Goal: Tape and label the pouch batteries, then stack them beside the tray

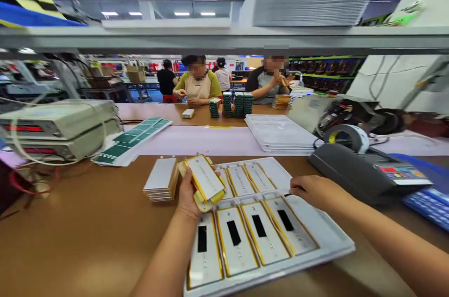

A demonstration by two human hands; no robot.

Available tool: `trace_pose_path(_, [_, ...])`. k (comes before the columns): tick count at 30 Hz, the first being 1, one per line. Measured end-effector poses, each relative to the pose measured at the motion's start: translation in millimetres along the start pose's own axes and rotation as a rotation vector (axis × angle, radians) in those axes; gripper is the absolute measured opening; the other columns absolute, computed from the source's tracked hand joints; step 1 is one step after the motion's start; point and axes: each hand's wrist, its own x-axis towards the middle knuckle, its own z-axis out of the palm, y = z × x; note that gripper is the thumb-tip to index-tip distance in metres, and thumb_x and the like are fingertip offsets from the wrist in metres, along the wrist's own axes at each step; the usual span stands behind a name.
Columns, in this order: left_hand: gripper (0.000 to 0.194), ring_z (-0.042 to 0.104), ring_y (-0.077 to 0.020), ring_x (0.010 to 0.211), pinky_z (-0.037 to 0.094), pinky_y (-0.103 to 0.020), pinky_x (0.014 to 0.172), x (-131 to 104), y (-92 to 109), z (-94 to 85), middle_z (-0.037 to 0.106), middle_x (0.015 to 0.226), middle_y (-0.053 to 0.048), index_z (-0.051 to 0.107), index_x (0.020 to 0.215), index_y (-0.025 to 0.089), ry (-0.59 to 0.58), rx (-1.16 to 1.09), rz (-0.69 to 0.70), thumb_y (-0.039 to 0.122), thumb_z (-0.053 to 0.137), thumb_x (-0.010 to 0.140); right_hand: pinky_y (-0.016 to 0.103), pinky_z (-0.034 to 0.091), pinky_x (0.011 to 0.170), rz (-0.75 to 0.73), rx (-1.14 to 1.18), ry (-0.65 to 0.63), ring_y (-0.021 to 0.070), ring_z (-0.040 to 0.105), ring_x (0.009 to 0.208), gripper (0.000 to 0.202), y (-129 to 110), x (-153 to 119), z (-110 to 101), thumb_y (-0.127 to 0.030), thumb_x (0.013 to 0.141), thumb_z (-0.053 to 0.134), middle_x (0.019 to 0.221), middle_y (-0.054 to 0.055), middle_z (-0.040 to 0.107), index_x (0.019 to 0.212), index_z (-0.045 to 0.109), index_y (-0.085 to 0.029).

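Observation:
My left hand [188, 196] grips a flat white pouch battery [205, 175] with yellow edges, tilted above the tray, with a pale yellowish piece under it. My right hand [312, 190] is closed in a pinch over the tray's right side. At its fingertips shows a small black strip [288, 194] that looks like tape. Beneath both hands lies a white tray [338, 241] with two rows of pouch batteries. Each battery in the near row bears a black tape patch [259, 226]; those visible in the far row show none.
A stack of white batteries [159, 177] stands left of the tray. A dark tape dispenser [358, 170] and blue keyboard [430, 206] are at right. Stacked white trays [280, 131], green-patched sheets [135, 140] and instruments [59, 124] lie beyond. Two co-workers sit opposite; a shelf crosses above.

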Motion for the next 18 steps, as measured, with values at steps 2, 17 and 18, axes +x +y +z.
trace_pose_path(2, [0.038,0.061,-0.0251,0.077,0.047,-0.046,0.072,3,0,0.5,0.064,0.089,-0.012,0.053,0.106,0.014,0.054,0.039,-0.008,0.034,0.049,0.073,0.027,0.03,0.056,0.001,-0.086,-0.03,0.0211,0.057,0.073,0.021,8,-13,3,-0.033,0.077,0.045,0.076,0.006,0.065,0.071,0.06,-0.021])
trace_pose_path(17, [0.038,0.06,-0.0255,0.077,0.046,-0.047,0.073,8,2,4.9,0.064,0.082,-0.011,0.055,0.099,0.013,0.188,0.111,-0.005,0.013,0.049,0.062,0.022,0.031,0.05,-0.021,0.541,-0.261,0.0099,0.041,0.055,0.035,-5,-22,19,-0.046,0.077,0.04,0.062,0.0,0.051,0.068,0.054,-0.015])
trace_pose_path(18, [0.036,0.061,-0.0253,0.077,0.046,-0.047,0.073,8,2,4.1,0.064,0.08,-0.01,0.056,0.098,0.014,0.199,0.11,0.004,0.014,0.049,0.063,0.021,0.03,0.049,-0.012,0.615,-0.272,0.009,0.039,0.054,0.033,-6,-21,20,-0.046,0.075,0.044,0.061,-0.001,0.049,0.068,0.053,-0.015])
